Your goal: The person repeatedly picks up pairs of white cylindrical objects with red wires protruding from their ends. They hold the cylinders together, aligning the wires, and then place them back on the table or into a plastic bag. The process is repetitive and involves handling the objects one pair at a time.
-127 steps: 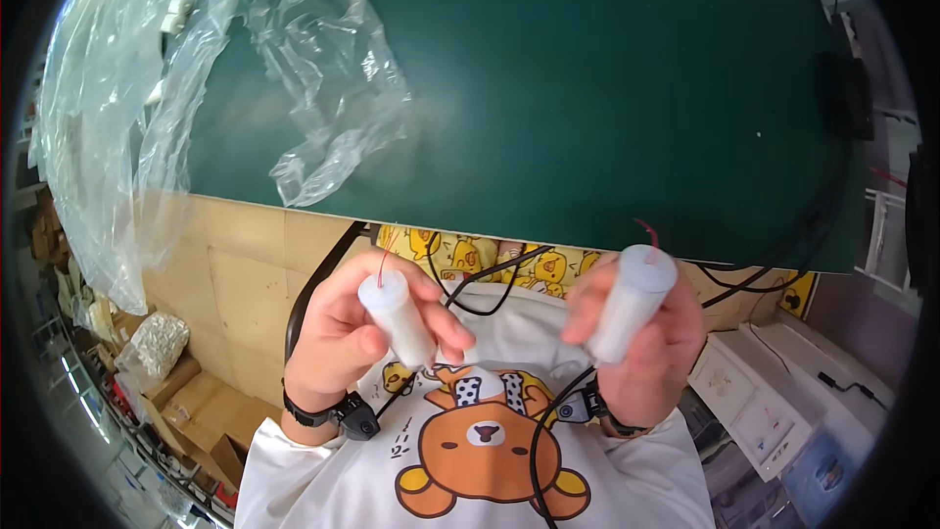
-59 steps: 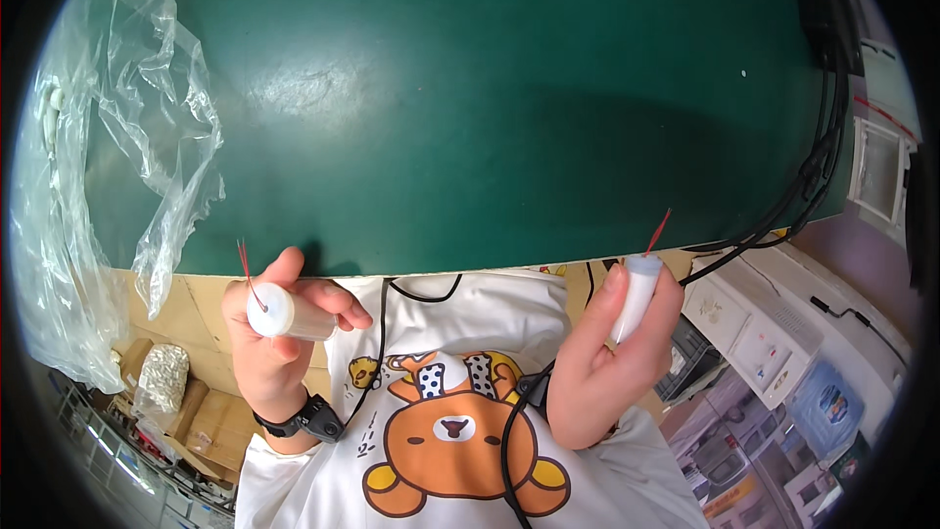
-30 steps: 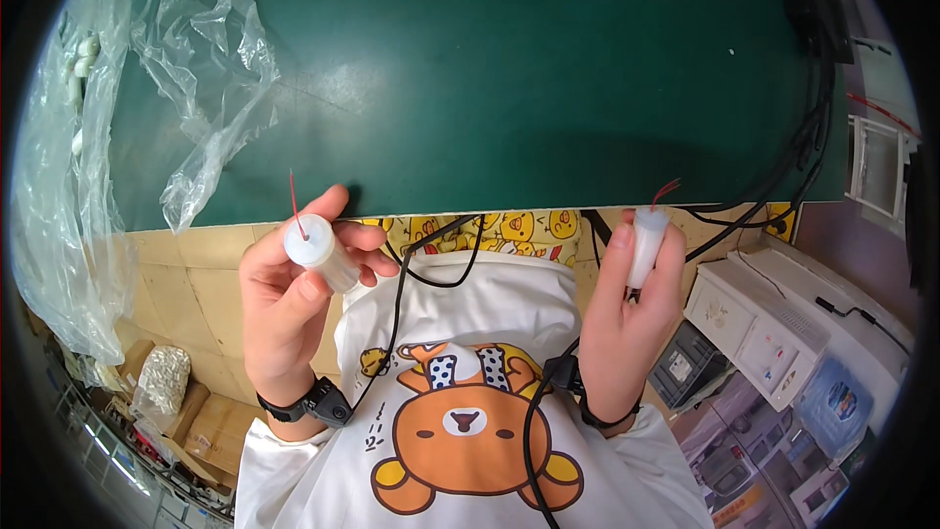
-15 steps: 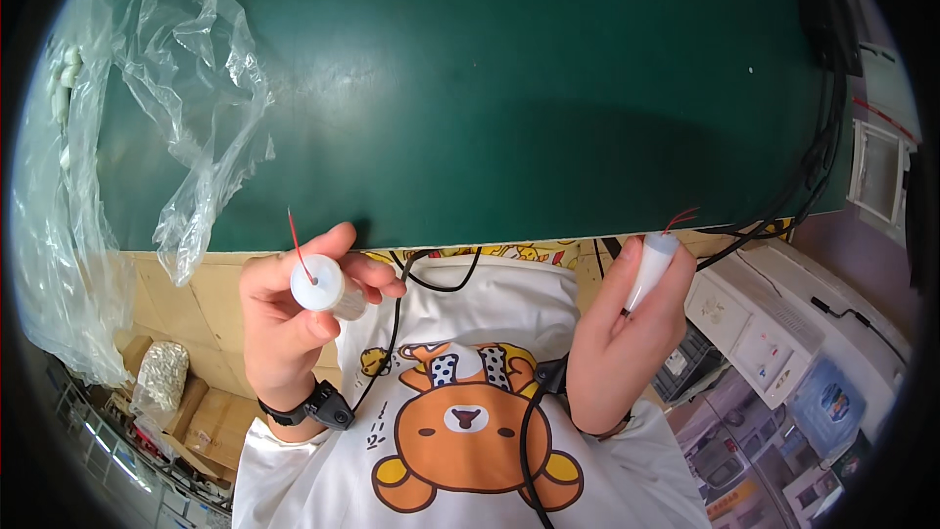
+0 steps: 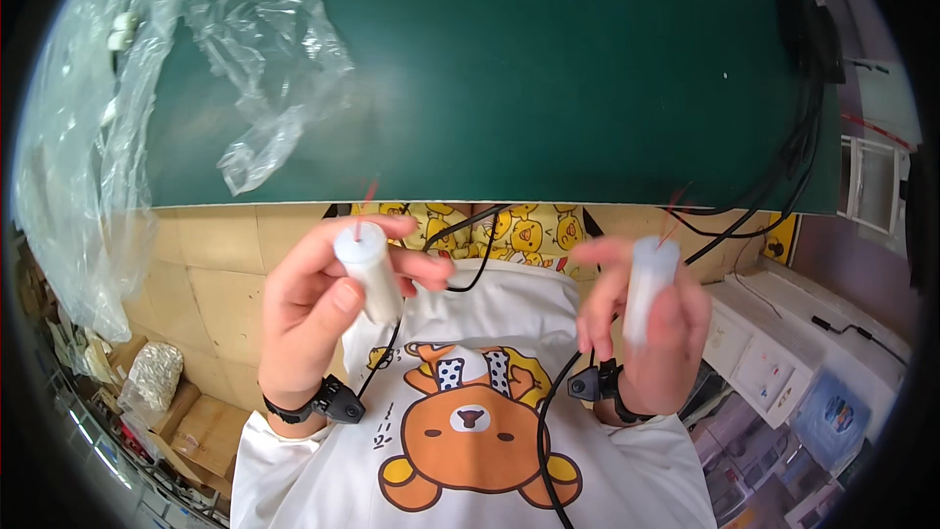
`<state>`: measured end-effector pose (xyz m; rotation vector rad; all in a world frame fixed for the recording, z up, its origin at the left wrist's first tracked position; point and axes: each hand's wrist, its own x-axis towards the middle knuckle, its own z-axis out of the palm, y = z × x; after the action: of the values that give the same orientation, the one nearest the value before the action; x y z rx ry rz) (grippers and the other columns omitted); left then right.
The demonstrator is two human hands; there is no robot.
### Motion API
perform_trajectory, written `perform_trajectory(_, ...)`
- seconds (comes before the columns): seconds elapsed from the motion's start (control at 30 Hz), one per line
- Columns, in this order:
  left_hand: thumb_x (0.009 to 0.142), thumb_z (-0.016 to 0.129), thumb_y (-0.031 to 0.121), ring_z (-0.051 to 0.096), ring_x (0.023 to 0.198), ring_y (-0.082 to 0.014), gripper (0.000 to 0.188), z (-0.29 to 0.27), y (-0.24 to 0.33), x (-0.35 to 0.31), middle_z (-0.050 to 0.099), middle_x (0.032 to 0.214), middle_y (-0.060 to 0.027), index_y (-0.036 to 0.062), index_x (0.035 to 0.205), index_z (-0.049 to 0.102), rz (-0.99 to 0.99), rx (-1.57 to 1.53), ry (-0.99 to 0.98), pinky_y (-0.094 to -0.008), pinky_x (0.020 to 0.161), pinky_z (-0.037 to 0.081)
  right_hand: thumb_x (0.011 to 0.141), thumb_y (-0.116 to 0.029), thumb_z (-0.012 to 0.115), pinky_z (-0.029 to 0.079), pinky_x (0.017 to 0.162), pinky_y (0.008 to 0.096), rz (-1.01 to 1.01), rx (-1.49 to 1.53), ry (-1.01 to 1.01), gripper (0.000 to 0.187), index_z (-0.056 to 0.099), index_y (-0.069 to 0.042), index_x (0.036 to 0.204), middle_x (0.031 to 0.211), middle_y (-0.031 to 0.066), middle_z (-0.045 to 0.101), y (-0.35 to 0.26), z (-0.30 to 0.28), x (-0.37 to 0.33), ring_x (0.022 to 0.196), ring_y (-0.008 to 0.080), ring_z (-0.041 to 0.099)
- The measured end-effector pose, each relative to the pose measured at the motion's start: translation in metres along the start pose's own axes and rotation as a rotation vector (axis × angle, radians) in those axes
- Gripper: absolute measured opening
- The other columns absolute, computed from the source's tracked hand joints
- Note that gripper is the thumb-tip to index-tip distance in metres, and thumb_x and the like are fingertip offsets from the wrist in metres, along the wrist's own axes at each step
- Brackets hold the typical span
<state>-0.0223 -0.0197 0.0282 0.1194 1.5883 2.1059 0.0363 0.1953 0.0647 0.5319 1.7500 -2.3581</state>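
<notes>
My left hand grips a white cylinder with a red wire. Its pale round end faces up, and the thin wire rises from the middle of that end. The thumb presses the side while other fingers stretch to the right. A similar white cylinder with red wires is in my right hand, tilted slightly. Motion smears that hand, and part of the cylinder's lower end lies behind a finger. Both hands are in front of my body, just short of the table's near edge, and the cylinders are apart.
The green table spans the far side. Crumpled clear plastic sheeting covers its left part and hangs over the edge. Black cables run along the right side. A cardboard box stands low at left, white equipment at right.
Both cylinders now stand more upright, with more of their sides showing. My left hand has shifted right, and my right hand has turned and spread some fingers. The table edge appears higher in view.
</notes>
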Motion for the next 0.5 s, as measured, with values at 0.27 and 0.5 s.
perform_trajectory(0.27, 0.087, 0.044, 0.035, 0.062, 0.077, -0.0326, 0.049, 0.018, 0.024, -0.008, 0.059, 0.082, -0.0272, -0.0085, 0.107, 0.036, 0.122, -0.124, -0.069, -0.0374, 0.071, 0.049, 0.080, -0.042, 0.057, 0.043, 0.057, 0.0310, -0.023, 0.645, -0.484, 0.064, 0.038, 0.010, 0.112, 0.062, 0.0062, 0.051, 0.010, 0.026, 0.020, 0.056, 0.0143, 0.051)
perform_trajectory(0.5, 0.088, 0.041, 0.038, 0.062, 0.077, -0.0335, 0.052, 0.022, 0.033, -0.015, 0.059, 0.081, -0.0292, -0.0112, 0.106, 0.037, 0.136, -0.165, -0.046, -0.0361, 0.070, 0.050, 0.088, -0.044, 0.039, 0.043, 0.049, 0.0274, 0.092, 0.671, -0.534, 0.052, 0.039, 0.004, 0.109, 0.067, 0.0169, 0.058, 0.016, 0.030, 0.018, 0.051, 0.0165, 0.053)
